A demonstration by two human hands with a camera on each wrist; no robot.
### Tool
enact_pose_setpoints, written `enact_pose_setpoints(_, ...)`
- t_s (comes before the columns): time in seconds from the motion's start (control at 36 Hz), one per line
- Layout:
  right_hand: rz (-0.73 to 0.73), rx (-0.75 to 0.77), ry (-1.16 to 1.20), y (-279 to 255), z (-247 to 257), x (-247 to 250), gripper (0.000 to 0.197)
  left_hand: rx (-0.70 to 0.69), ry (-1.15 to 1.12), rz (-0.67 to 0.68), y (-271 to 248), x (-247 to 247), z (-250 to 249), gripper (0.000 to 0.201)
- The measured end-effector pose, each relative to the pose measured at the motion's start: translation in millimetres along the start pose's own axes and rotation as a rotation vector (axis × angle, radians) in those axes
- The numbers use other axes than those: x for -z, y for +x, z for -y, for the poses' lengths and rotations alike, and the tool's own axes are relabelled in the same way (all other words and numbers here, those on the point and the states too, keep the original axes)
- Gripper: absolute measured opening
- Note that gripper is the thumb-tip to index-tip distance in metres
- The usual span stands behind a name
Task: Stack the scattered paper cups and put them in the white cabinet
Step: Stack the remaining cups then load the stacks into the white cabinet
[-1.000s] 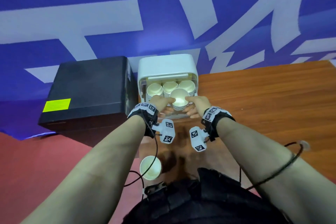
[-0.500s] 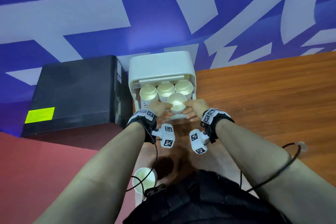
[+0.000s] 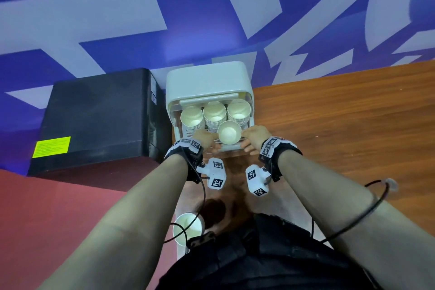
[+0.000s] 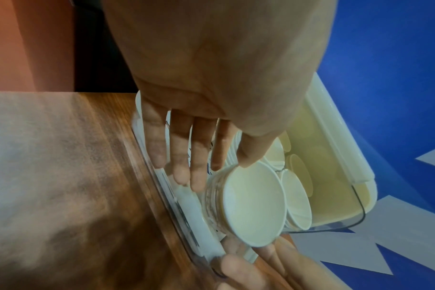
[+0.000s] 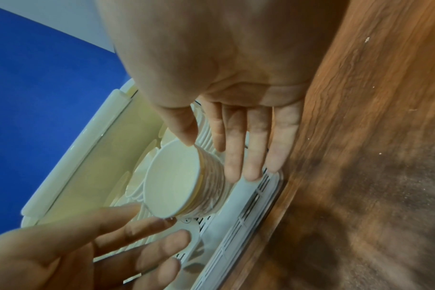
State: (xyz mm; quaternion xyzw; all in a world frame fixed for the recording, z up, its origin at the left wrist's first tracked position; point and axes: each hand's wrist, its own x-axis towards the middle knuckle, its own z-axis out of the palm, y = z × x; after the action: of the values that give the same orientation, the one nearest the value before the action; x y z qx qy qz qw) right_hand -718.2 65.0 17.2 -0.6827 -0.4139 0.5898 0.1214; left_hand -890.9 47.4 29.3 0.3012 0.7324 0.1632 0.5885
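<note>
Cup stack (image 3: 228, 135) between both hands (fingers straight), inside white cabinet (image 3: 207, 82).

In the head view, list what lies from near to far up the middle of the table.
Single paper cup at the near table edge → the front cup stack, with the left hand and right hand on either side of it → three cup stacks behind it → the white cabinet top → blue wall.
</note>
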Motion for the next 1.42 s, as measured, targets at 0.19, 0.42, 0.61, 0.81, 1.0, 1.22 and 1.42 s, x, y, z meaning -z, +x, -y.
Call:
enact_pose_setpoints(0.19, -0.03, -0.037, -0.058, -22, -8, -5, 0.037, -0.009, 0.018, 0.007, -27, 12, 22, 0.016)
enact_pose_setpoints(0.42, 0.117, -0.074, -0.209, -67, -25, -44, 0.05, 0.051, 0.027, -0.033, -62, 33, 85, 0.019)
enact_pose_setpoints(0.61, 0.221, -0.007, -0.279, -93, -41, -86, 0.06, 0.114, -0.052, -0.042, -86, 49, 137, 0.018)
enact_pose_setpoints(0.81, 0.366, -0.008, -0.402, -117, -62, -125, 0.067, 0.16, -0.016, -0.016, -104, 56, 179, 0.028)
enact_pose_setpoints(1.0, 0.38, -0.02, -0.491, -134, -81, -145, 0.05, 0.213, 0.028, 0.014, -115, 53, 205, 0.026)
enact_pose_setpoints(1.22, 0.292, 0.005, -0.418, -131, -90, -147, 0.06, 0.214, -0.084, 0.03, -113, 48, 203, 0.019)
enact_pose_setpoints(1.42, 0.206, 0.047, -0.303, -121, -74, -126, 0.033, 0.129, -0.121, 0.003, -102, 55, 171, 0.036)
